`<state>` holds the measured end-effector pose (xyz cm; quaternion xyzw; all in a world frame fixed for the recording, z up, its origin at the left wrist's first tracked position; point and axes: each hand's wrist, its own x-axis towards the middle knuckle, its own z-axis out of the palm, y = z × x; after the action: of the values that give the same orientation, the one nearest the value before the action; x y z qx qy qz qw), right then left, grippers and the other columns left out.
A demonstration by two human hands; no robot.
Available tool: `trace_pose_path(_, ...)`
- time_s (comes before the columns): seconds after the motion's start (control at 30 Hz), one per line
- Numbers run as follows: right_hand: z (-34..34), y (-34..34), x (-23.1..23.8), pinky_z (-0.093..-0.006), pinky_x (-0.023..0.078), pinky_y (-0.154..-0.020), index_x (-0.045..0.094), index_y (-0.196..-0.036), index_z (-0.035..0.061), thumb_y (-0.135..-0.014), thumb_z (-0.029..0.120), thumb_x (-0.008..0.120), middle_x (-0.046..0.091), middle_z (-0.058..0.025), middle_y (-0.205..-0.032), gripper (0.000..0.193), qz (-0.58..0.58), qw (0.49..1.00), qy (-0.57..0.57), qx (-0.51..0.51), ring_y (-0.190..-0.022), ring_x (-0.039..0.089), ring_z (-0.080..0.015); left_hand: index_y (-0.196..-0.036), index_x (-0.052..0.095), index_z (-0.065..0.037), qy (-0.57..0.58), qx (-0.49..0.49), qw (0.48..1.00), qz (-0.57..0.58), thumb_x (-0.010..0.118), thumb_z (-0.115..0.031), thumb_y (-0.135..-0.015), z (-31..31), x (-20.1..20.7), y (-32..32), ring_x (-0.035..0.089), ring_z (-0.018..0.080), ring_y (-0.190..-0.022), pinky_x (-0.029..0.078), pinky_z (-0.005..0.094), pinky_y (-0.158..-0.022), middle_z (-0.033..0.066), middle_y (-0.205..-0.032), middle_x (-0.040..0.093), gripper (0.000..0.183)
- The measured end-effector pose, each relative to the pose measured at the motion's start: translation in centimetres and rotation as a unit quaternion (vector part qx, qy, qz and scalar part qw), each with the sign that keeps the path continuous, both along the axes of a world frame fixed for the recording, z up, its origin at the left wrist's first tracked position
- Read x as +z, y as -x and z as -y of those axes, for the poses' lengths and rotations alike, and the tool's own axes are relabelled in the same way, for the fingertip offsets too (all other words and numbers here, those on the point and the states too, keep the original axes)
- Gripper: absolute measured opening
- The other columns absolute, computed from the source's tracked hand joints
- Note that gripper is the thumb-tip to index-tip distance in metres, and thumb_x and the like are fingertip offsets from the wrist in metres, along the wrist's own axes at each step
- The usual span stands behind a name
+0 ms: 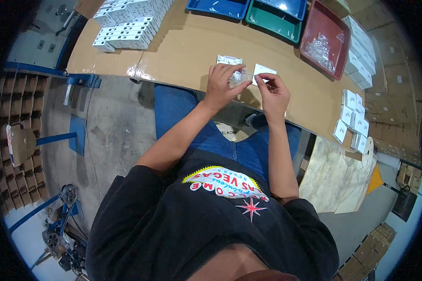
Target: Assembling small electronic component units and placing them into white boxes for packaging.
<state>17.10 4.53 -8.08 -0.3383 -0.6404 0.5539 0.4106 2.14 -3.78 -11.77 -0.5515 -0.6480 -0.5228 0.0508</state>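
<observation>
Near the table's front edge, my left hand [224, 85] is closed around a small clear plastic piece [236, 77], thumb and fingers on its sides. My right hand [273, 92] pinches a thin, pale stick-like part [249, 73], whose other end reaches the clear piece. Whether the two parts touch is too small to tell. Just beyond my left fingers lies a white plastic housing [229, 60], partly covered by the hand. A flat white cover [264, 70] rests behind my right fingertips.
Stacked white housings [129, 33] fill the far left of the cardboard-covered table [183, 51]. At the back stand blue [219, 10] and green trays [273, 24] with small parts, and a red tray [324, 40] with clear pieces. White units [350, 114] lie at the right edge.
</observation>
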Motion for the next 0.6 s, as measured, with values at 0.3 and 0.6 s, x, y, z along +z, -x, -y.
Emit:
trace_pose_path(0.3,0.4,0.4,-0.3,-0.0218,0.044,-0.061,0.074,-0.095,0.0017,-0.087,0.005,0.078,0.069,-0.0035,-0.094,0.009,0.051,0.989,-0.136,0.021,-0.071,0.058,-0.0073,-0.12,0.068,-0.009,-0.01,-0.064,0.997,0.043,0.083,-0.021,-0.077,0.1,-0.2,-0.6,0.067,0.028,-0.102,0.047,0.0402,-0.094,0.0083,-0.109,0.071,0.047)
trace_pose_path(0.6,0.6,0.2,-0.3,-0.0255,0.05,-0.066,0.075,-0.101,0.0013,-0.091,0.012,0.075,0.069,-0.0069,-0.101,0.015,0.133,0.978,-0.144,0.074,-0.075,0.062,-0.0128,-0.121,0.068,-0.01,0.001,-0.068,0.997,0.037,0.079,-0.021,-0.079,0.0,-0.9,-0.1,0.067,0.027,-0.097,0.046,0.0399,-0.092,0.0078,-0.104,0.071,0.045)
